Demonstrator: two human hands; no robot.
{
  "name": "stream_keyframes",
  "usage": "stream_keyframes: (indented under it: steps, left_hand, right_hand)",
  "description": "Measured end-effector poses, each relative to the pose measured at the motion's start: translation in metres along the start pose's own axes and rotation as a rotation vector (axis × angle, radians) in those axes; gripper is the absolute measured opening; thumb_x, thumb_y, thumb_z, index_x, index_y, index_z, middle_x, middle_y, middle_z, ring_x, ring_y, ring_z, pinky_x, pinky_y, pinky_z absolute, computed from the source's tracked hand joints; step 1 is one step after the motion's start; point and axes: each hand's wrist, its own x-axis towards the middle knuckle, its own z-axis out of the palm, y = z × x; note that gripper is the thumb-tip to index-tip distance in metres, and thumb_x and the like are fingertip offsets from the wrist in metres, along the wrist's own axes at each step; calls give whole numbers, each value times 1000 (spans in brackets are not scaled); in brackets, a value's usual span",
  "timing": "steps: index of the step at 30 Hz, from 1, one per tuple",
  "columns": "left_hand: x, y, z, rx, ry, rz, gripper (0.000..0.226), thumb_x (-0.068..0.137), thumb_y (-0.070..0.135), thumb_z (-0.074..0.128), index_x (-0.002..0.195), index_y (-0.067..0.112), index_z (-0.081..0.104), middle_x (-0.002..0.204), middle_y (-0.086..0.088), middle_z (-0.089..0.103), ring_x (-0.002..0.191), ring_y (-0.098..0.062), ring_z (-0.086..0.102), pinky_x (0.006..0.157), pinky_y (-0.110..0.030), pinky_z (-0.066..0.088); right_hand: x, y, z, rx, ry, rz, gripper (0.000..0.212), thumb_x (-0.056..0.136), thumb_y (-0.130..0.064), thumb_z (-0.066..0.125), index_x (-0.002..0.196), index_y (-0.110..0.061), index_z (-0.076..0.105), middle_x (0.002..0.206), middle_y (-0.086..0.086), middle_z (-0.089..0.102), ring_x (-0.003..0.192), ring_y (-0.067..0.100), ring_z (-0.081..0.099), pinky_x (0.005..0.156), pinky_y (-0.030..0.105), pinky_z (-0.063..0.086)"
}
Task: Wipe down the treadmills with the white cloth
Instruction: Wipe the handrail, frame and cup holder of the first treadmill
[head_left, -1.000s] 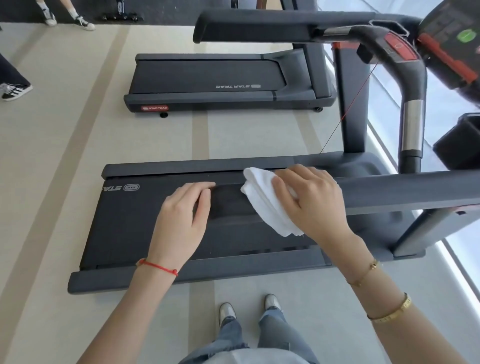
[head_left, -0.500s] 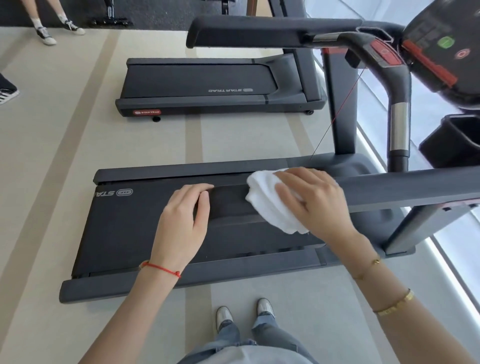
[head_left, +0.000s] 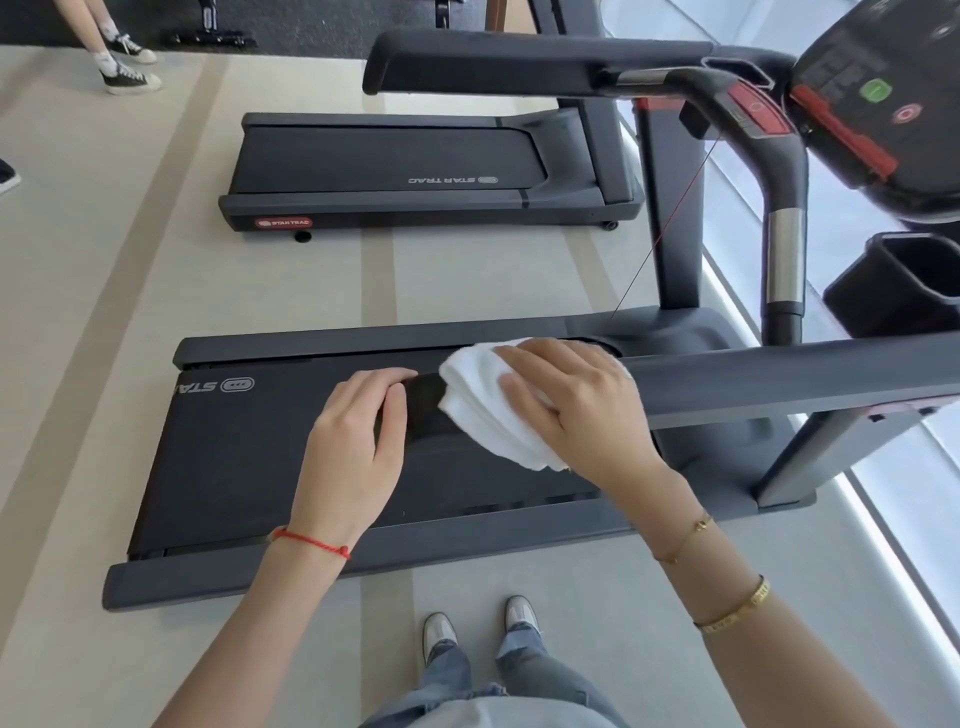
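My right hand (head_left: 576, 410) presses a folded white cloth (head_left: 478, 405) onto the near handrail (head_left: 779, 379) of the dark treadmill (head_left: 234, 457) in front of me. My left hand (head_left: 353, 447) is curled over the free end of that same rail, a short gap left of the cloth. The treadmill's belt lies below both hands. Its console (head_left: 872, 104) with red and green buttons is at the upper right. A second treadmill (head_left: 389, 161) stands parallel behind it.
The far handrail (head_left: 493, 62) crosses the top of the view. A black bin-shaped holder (head_left: 904, 286) sits at the right by the bright window strip. Another person's sneakered feet (head_left: 124, 67) stand at the top left. My shoes (head_left: 478, 623) are on beige floor beside the treadmill.
My right hand has slid the cloth left along the handrail, closing most of the gap to my left hand. The left hand has stayed on the rail's end.
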Motion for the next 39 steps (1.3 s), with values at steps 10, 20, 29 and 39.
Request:
stream_keyframes:
  steps: [10,20,29,39]
  left_hand:
    - [-4,4,2,4,17,-27,32,102,19,38,118,13,65,113,5,65,110,-15,58,97,-29,45]
    - [-10,26,18,88,75,-33,35,99,24,40,124,11,60,123,1,62,117,-18,55,105,-27,33]
    - [6,67,51,369,95,67,27,97,23,44,107,17,68,103,5,69,104,-19,63,117,-55,18]
    - [26,121,116,338,85,104,16,95,17,52,90,16,67,85,6,69,78,-20,63,97,-35,38]
  right_hand:
    - [11,-8,5,-58,-29,154,32,95,-25,49,69,-17,67,64,-2,58,55,25,48,55,35,39]
    - [-16,45,-11,-30,29,23,29,99,-31,46,100,-17,70,94,-2,68,83,22,62,78,34,47]
    - [-21,68,-23,-11,39,119,28,97,-27,46,89,-18,71,84,-3,68,75,23,59,75,34,46]
    - [-46,154,-56,-43,83,105,29,97,-23,45,88,-17,71,82,-2,67,75,22,58,75,33,46]
